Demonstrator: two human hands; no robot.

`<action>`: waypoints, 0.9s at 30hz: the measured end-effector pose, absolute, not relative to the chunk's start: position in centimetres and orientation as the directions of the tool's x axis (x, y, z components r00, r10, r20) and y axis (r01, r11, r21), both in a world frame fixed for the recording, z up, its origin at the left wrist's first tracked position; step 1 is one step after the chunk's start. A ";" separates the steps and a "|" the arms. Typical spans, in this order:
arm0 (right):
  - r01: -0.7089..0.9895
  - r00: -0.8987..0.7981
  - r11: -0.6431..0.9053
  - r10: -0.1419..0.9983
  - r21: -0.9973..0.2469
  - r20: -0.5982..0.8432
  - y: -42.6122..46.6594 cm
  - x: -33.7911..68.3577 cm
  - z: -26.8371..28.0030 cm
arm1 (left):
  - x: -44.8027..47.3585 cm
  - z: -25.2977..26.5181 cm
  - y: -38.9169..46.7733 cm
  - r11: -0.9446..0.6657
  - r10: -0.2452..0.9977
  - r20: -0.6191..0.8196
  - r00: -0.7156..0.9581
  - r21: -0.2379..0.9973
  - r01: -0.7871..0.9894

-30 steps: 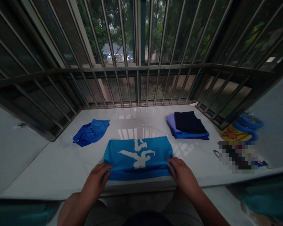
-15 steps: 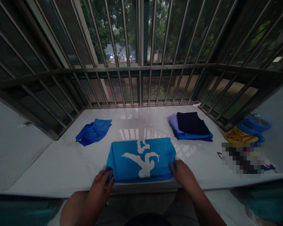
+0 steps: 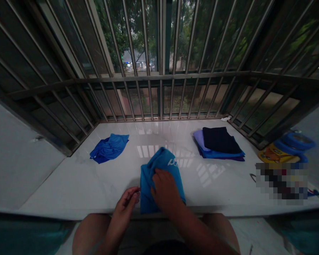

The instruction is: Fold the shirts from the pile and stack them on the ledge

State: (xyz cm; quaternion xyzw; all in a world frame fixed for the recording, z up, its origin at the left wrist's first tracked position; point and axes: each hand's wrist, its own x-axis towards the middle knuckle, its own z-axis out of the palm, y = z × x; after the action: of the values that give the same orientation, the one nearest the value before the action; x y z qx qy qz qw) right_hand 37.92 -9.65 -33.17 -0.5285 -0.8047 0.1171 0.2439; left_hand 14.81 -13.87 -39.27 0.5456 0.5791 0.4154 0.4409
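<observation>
A bright blue T-shirt (image 3: 166, 159) with white print lies folded over on the white marble ledge, close to its front edge. Most of the print is hidden by the fold. My right hand (image 3: 166, 187) is on top of the T-shirt, its fingers closed on the cloth of the upper layer. Beside the left edge of the cloth is my left hand (image 3: 127, 200), fingers loosely curled and a little apart, the tips at the edge. Nothing shows between those fingers.
A crumpled blue garment (image 3: 108, 147) lies on the ledge (image 3: 117, 173) at left. To the right is a stack of folded clothes (image 3: 220, 141), dark navy on top. A yellow and blue container (image 3: 284, 148) stands at far right, near a blurred-out patch. Metal window bars (image 3: 159, 76) close off the back.
The T-shirt, spread wide before, is now folded over to about half its width. My right hand has moved left across it with the cloth. My left hand has come off the cloth's left corner.
</observation>
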 end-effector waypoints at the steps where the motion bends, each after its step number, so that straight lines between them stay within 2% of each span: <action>1: 0.785 -0.415 0.459 0.888 -0.416 0.198 -10.4 36.1 -34.5 | 14.7 -39.4 -13.3 0.057 0.998 -0.047 -0.044 0.963 0.263; 3: 0.752 -0.537 0.529 0.838 -0.393 0.101 -11.9 33.9 -37.0 | 14.5 -39.7 -12.2 0.023 0.998 -0.004 -0.062 0.953 0.304; 6: 0.726 -0.598 0.576 0.799 -0.376 0.070 -13.2 33.2 -39.9 | 14.4 -40.4 -10.4 -0.093 0.994 0.106 -0.005 0.893 0.440; 9: 0.707 -0.631 0.623 0.769 -0.334 0.100 -13.3 34.7 -40.9 | 14.2 -40.5 -8.1 -0.238 0.969 0.228 0.096 0.759 0.606; 12: 0.599 -0.743 0.749 0.652 -0.283 0.153 -13.2 37.6 -40.9 | 14.3 -39.8 -5.9 -0.377 0.924 0.296 0.243 0.583 0.720; 15: 0.501 -0.811 0.824 0.554 -0.266 0.188 -13.2 41.4 -40.6 | 14.9 -39.0 -5.4 -0.474 0.879 0.289 0.378 0.456 0.753; 19: 0.518 -0.785 0.809 0.578 -0.277 0.223 -13.7 46.4 -40.6 | 14.6 -39.4 -7.8 -0.554 0.832 0.330 0.445 0.464 0.691; 22: 0.582 -0.727 0.776 0.631 -0.243 0.273 -14.4 48.4 -41.2 | 12.5 -41.2 -9.9 -0.553 0.826 0.426 0.370 0.479 0.682; 27: 0.610 -0.692 0.770 0.633 -0.187 0.348 -14.4 48.9 -42.3 | 9.1 -43.6 -10.9 -0.402 0.835 0.539 0.106 0.468 0.787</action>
State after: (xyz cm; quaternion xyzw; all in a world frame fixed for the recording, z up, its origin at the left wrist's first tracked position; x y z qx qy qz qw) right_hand 48.89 -14.37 -42.30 -0.3381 -0.9192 0.0285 0.1997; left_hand 9.08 -10.94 -43.62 0.7430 0.5460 0.3858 0.0313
